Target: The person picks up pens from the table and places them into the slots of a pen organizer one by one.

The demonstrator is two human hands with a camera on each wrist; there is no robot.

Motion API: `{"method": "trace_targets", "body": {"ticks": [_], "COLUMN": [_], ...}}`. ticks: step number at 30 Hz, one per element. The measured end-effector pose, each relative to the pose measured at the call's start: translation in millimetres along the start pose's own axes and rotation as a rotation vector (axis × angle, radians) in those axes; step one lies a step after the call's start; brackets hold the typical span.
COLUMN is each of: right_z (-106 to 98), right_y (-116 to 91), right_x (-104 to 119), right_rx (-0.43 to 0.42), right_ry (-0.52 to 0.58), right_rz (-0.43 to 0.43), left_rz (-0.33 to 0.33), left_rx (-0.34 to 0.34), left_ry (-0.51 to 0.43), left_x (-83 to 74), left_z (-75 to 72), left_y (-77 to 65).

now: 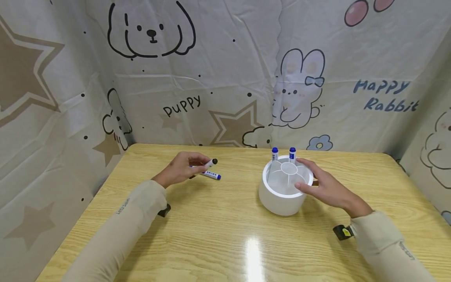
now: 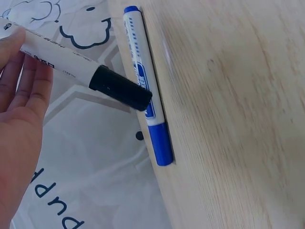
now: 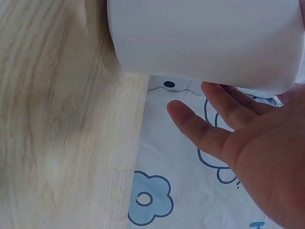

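Note:
Between thumb and fingers, my left hand (image 1: 183, 168) pinches a white marker with a black cap (image 2: 86, 67), the cap pointing right. On the table just beneath it lies a blue-capped marker (image 1: 211, 175); in the left wrist view the black cap overlaps this blue-capped marker (image 2: 147, 86). My right hand (image 1: 329, 188) grips the right side of a round white pen organizer (image 1: 282, 203), thumb over the rim. Two blue-capped markers (image 1: 275, 153) stand upright in its back compartments. In the right wrist view, some fingers (image 3: 205, 131) extend beside the white wall of the organizer (image 3: 205, 43).
The organizer has several compartments around a round centre (image 1: 289, 168). Light wood covers the tabletop (image 1: 211, 227), with a bright reflection near its front. A printed cloth (image 1: 225, 78) hangs behind the table's back edge and along both sides.

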State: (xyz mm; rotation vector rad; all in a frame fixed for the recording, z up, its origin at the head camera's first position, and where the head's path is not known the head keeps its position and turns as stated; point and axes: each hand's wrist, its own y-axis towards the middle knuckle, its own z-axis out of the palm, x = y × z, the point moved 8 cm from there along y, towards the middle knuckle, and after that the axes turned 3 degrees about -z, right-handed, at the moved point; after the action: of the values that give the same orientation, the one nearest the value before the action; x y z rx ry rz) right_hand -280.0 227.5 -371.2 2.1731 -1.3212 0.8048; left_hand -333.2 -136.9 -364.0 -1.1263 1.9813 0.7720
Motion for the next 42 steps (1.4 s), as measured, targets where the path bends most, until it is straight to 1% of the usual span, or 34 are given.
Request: {"method": "trace_targets", "body": {"ticks": [3, 6, 12, 20, 27, 34, 39, 42], "right_z": [1, 1, 1, 1, 0, 0, 0, 0], "right_y": [0, 1, 0, 0, -1, 0, 0, 0], "right_x": [-2, -2, -2, -3, -2, -3, -2, -2], "right_rx": [0.000, -0.001, -0.006, -0.006, -0.006, -0.006, -0.004, -0.003], "right_ry": [-0.010, -0.015, -0.009, -0.010, -0.024, -0.023, -0.028, -0.031], "right_rz": [0.020, 0.022, 0.010, 0.013, 0.017, 0.016, 0.017, 0.019], "left_rz": [-0.019, -0.015, 0.024, 0.075, 0.142, 0.151, 0.192, 0.211], "left_rx": [-0.014, -0.032, -0.067, -0.099, -0.118, -0.145, -0.182, -0.187], "left_ry": [-0.028, -0.060, -0.131, -0.193, -0.251, -0.285, -0.316, -0.337], "left_x": [-3.4, -8.2, -19.9, -32.3, -43.2, -51.6, -58.4, -62.3], "left_z": [0.0, 0.2, 0.9, 5.0, 7.1, 6.9, 7.2, 8.6], "left_y": [0.2, 0.4, 1.6, 3.1, 3.8, 5.7, 8.4, 10.8]}}
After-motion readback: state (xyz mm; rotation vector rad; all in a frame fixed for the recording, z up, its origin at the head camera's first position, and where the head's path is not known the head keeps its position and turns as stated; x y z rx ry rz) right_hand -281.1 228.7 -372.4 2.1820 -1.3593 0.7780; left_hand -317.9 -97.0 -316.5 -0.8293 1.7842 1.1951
